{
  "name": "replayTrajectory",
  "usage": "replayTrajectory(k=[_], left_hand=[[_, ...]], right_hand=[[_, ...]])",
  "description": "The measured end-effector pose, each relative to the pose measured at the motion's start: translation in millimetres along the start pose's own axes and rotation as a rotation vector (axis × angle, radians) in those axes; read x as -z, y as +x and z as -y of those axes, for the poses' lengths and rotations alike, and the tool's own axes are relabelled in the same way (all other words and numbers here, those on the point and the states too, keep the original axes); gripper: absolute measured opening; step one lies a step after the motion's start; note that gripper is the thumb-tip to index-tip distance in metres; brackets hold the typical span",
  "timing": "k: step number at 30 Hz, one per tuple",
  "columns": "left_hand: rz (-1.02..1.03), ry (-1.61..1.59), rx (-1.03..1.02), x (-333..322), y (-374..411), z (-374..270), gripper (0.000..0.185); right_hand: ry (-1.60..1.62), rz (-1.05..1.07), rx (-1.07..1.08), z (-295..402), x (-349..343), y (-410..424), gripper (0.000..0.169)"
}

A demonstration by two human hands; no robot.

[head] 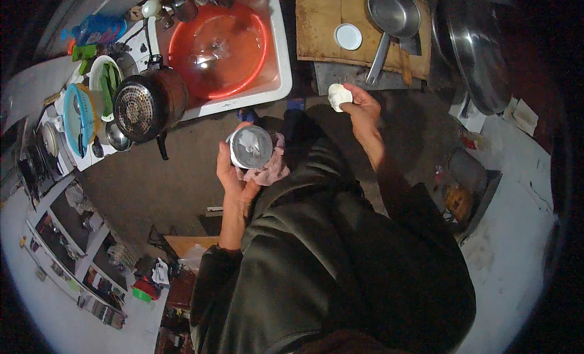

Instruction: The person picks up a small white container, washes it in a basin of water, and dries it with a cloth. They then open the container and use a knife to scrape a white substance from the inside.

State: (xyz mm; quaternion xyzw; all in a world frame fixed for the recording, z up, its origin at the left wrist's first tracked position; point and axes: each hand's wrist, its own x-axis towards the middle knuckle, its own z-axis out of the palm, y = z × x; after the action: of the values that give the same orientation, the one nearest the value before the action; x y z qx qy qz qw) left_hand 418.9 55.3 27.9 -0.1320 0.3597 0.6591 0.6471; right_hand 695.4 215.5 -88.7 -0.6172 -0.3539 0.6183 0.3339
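My left hand (pixel 226 169) holds a round tub (pixel 252 147) with its open top facing up. White paste or powder lies inside on a grey bottom. A pink cloth (pixel 271 172) is bunched against the tub's side, in the same hand. Over to the right, my right hand (pixel 367 111) pinches a small, round, whitish pad (pixel 339 98) between thumb and fingers. The pad is well apart from the tub. Beyond it, a round white lid (pixel 347 36) lies on a wooden board (pixel 317 16), beside a metal saucepan (pixel 393 14).
A red basin (pixel 263 57) of water sits in a white-rimmed sink (pixel 284 75). Left of it, a dark pot (pixel 150 105) juts past the counter edge near a blue basket (pixel 75 119) and a white colander (pixel 98 73). Large metal cookware (pixel 477 57) stands at the right.
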Motion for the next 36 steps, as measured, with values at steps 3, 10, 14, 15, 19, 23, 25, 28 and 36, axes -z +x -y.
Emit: replayTrajectory(k=[3,10,14,15,19,23,25,28,36], left_hand=[[0.045,-0.045,0.006,-6,0,6,0.071],[-0.097,-0.032,-0.067,5,1,18,0.073],[-0.100,-0.044,-0.081,8,-4,19,0.074],[-0.110,-0.045,-0.085,7,-4,20,0.074],[-0.144,-0.089,-0.110,7,-5,22,0.074],[-0.126,-0.073,-0.125,5,-7,24,0.073],[-0.121,-0.094,-0.132,5,-7,26,0.071],[-0.149,-0.104,-0.150,10,-8,27,0.071],[-0.168,-0.175,-0.201,11,-7,31,0.072]], right_hand=[[0.165,-0.003,-0.092,-2,5,13,0.059],[0.357,0.041,-0.186,19,4,39,0.064],[0.376,0.076,-0.143,27,5,51,0.064],[0.319,0.051,-0.090,33,2,52,0.063],[0.120,0.001,0.143,50,-4,68,0.060],[-0.109,-0.029,0.403,68,-12,94,0.053],[-0.235,-0.080,0.542,65,-14,112,0.047],[-0.521,-0.170,0.692,68,-15,124,0.037],[-0.814,-0.124,0.953,46,-16,147,0.028]])
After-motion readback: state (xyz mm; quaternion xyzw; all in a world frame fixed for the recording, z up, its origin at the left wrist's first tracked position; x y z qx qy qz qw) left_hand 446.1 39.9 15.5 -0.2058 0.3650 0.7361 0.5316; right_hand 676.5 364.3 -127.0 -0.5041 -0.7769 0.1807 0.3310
